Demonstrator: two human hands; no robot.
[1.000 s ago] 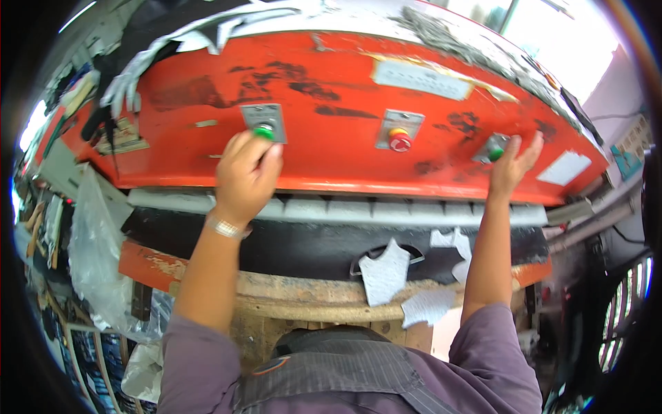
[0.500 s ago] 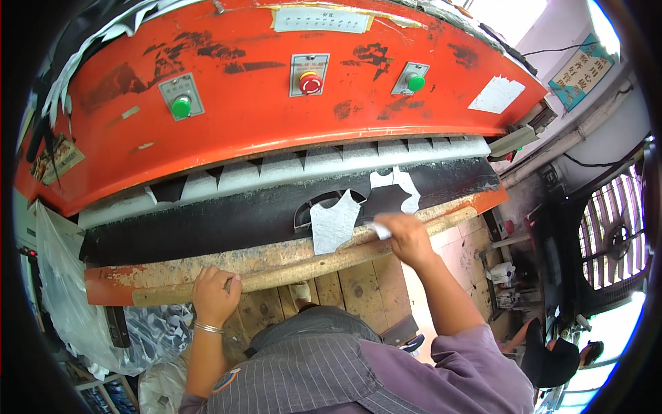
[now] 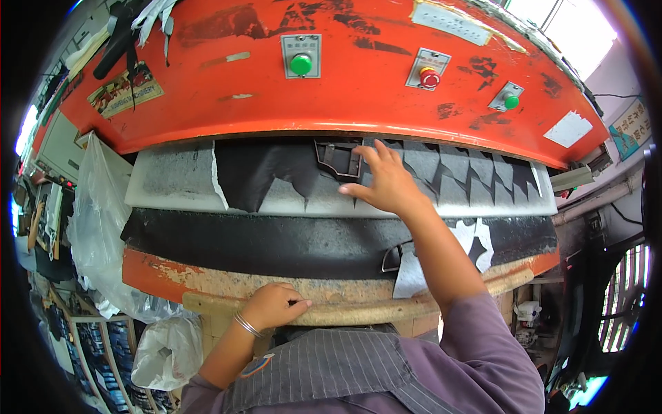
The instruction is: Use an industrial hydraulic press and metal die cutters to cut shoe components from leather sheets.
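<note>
My right hand reaches over the white cutting slab with its fingers spread and nothing held. Beside its fingertips and thumb, a black cutting die with an angular open frame lies on dark sheet material. The material's edge shows cut-out gaps. My left hand rests on the rounded wooden front edge with curled fingers; whatever is inside them, if anything, is hidden. Pale cut pieces lie on the front ledge under my right forearm, next to a second die.
An orange press beam spans the far side, carrying two green buttons and a red one. A black strip runs before the white slab. Clear plastic sheeting hangs at left, above a white bag.
My right hand has gone from the pale pieces at the front edge to the die on the slab, and its fingers have spread. The view has shifted, showing more of the slab.
</note>
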